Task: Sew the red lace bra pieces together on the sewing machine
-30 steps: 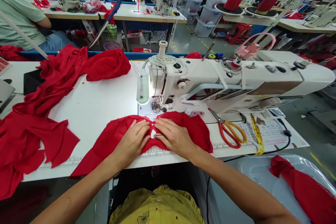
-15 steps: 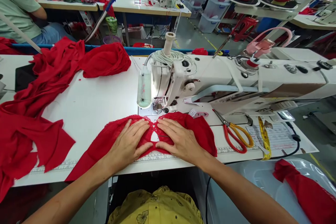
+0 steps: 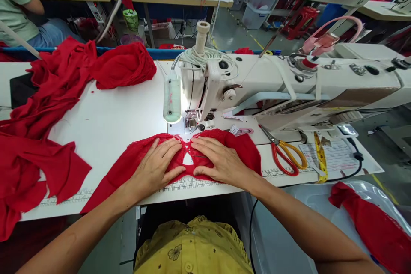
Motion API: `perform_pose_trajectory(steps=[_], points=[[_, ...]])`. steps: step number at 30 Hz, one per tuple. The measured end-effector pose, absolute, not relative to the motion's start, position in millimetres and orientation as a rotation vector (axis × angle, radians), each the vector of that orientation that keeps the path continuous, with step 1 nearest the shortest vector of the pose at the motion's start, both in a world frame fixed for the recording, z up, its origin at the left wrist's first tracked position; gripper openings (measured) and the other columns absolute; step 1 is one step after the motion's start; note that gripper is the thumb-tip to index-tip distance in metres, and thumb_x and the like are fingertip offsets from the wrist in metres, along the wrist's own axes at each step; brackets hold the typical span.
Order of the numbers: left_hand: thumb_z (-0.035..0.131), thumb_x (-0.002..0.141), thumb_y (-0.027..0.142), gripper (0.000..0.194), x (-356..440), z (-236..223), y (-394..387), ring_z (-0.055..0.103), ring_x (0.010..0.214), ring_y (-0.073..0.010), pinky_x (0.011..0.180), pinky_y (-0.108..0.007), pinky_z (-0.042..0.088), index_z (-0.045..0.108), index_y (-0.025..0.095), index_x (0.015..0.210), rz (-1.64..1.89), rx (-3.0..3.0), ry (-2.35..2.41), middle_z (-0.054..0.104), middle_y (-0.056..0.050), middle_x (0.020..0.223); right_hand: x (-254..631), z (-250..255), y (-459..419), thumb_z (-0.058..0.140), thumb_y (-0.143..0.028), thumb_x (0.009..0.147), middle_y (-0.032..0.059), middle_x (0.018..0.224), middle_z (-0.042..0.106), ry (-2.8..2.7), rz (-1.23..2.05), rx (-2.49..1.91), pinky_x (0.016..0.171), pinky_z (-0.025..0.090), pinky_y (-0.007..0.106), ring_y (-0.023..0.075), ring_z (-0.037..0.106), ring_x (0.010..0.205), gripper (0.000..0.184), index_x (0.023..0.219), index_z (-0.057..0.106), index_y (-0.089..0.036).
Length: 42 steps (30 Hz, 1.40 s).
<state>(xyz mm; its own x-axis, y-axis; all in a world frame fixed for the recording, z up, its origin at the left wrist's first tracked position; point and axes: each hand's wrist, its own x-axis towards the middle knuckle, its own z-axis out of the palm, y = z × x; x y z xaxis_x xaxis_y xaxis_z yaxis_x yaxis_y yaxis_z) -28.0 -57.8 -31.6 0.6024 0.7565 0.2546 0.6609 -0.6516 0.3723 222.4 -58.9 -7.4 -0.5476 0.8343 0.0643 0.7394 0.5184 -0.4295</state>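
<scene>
Red lace-edged fabric [image 3: 126, 165], 2 rounded halves joined around a gap, is held flat on the smooth desk [image 3: 128, 113] before the sewing machine [image 3: 260, 72] by the left hand [image 3: 158, 165] and right hand [image 3: 221, 159], thumbs spread.

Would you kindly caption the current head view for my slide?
Left hand and right hand rest on red fabric before a sewing machine.
</scene>
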Motion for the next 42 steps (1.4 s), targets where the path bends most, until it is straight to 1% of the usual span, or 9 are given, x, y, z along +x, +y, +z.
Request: perform_pose_trajectory(steps=[7, 17, 23, 25, 28, 30, 35, 39, 42], points=[[0.054, 0.096, 0.047, 0.055, -28.8, -30.8, -58.2, 0.049, 0.136, -0.0295, 0.118, -0.060, 0.029, 0.046, 0.018, 0.142, 0.569, 2.585, 1.166, 0.055, -0.016, 0.145, 224.0, -5.9, -57.8, 0.074, -0.055, 0.081, 0.0078, 0.149, 0.052, -2.517, 0.527, -1.292, 0.103, 0.054, 0.048, 0.0297, 0.047, 0.138, 0.074, 0.145, 0.051, -0.025], [0.054, 0.097, 0.045, 0.055, -29.7, -31.1, -59.3, 0.049, 0.137, -0.0295, 0.117, -0.060, 0.031, 0.044, 0.017, 0.143, 0.584, 2.620, 1.165, 0.055, -0.016, 0.144, 224.3, -3.3, -57.7, 0.076, -0.053, 0.080, 0.0085, 0.150, 0.051, -2.519, 0.565, -1.294, 0.105, 0.052, 0.047, 0.0297, 0.046, 0.139, 0.075, 0.145, 0.050, -0.024], [0.053, 0.097, 0.044, 0.057, -30.5, -31.9, -59.4, 0.049, 0.137, -0.0281, 0.118, -0.059, 0.031, 0.041, 0.018, 0.147, 0.559, 2.631, 1.181, 0.055, -0.014, 0.145, 223.3, -0.9, -56.5, 0.076, -0.055, 0.080, 0.0101, 0.152, 0.049, -2.526, 0.630, -1.335, 0.105, 0.051, 0.049, 0.0310, 0.044, 0.140, 0.079, 0.147, 0.048, -0.024], [0.052, 0.098, 0.043, 0.055, -30.4, -30.9, -59.3, 0.049, 0.136, -0.0288, 0.117, -0.060, 0.033, 0.043, 0.020, 0.147, 0.529, 2.653, 1.183, 0.055, -0.014, 0.145, 222.9, 0.5, -56.3, 0.076, -0.056, 0.079, 0.0097, 0.152, 0.048, -2.521, 0.656, -1.351, 0.105, 0.050, 0.048, 0.0311, 0.044, 0.140, 0.079, 0.147, 0.048, -0.025], [0.051, 0.099, 0.039, 0.044, -29.4, -29.0, -59.4, 0.049, 0.136, -0.0304, 0.113, -0.064, 0.035, 0.052, 0.026, 0.141, 0.486, 2.707, 1.175, 0.053, -0.011, 0.146, 222.3, 2.2, -56.3, 0.075, -0.054, 0.080, 0.0088, 0.153, 0.047, -2.528, 0.666, -1.376, 0.103, 0.052, 0.047, 0.0305, 0.043, 0.140, 0.079, 0.148, 0.047, -0.025], [0.051, 0.099, 0.036, 0.039, -28.6, -27.9, -59.6, 0.049, 0.136, -0.0315, 0.112, -0.065, 0.037, 0.056, 0.028, 0.138, 0.481, 2.743, 1.169, 0.053, -0.012, 0.146, 222.4, 2.7, -56.4, 0.075, -0.054, 0.080, 0.0085, 0.153, 0.047, -2.548, 0.649, -1.387, 0.101, 0.054, 0.046, 0.0300, 0.044, 0.140, 0.079, 0.147, 0.048, -0.024], [0.051, 0.100, 0.033, 0.039, -27.6, -27.3, -59.1, 0.051, 0.133, -0.0326, 0.109, -0.066, 0.040, 0.056, 0.024, 0.138, 0.490, 2.782, 1.171, 0.054, -0.014, 0.144, 222.7, 1.0, -56.9, 0.071, -0.058, 0.083, 0.0089, 0.153, 0.047, -2.575, 0.560, -1.395, 0.096, 0.058, 0.044, 0.0302, 0.045, 0.139, 0.078, 0.148, 0.047, -0.023], [0.051, 0.100, 0.032, 0.039, -27.7, -28.6, -58.1, 0.051, 0.133, -0.0321, 0.109, -0.066, 0.039, 0.056, 0.025, 0.138, 0.505, 2.795, 1.161, 0.054, -0.015, 0.144, 221.8, 0.2, -58.5, 0.066, -0.056, 0.088, 0.0081, 0.153, 0.047, -2.592, 0.470, -1.383, 0.092, 0.060, 0.042, 0.0301, 0.045, 0.139, 0.068, 0.145, 0.050, -0.024], [0.051, 0.100, 0.033, 0.039, -27.9, -29.7, -57.8, 0.051, 0.133, -0.0316, 0.110, -0.065, 0.038, 0.055, 0.026, 0.138, 0.499, 2.786, 1.166, 0.054, -0.013, 0.144, 221.7, -0.5, -59.9, 0.063, -0.055, 0.090, 0.0091, 0.154, 0.045, -2.604, 0.427, -1.378, 0.089, 0.062, 0.041, 0.0300, 0.045, 0.140, 0.068, 0.146, 0.048, -0.021]])
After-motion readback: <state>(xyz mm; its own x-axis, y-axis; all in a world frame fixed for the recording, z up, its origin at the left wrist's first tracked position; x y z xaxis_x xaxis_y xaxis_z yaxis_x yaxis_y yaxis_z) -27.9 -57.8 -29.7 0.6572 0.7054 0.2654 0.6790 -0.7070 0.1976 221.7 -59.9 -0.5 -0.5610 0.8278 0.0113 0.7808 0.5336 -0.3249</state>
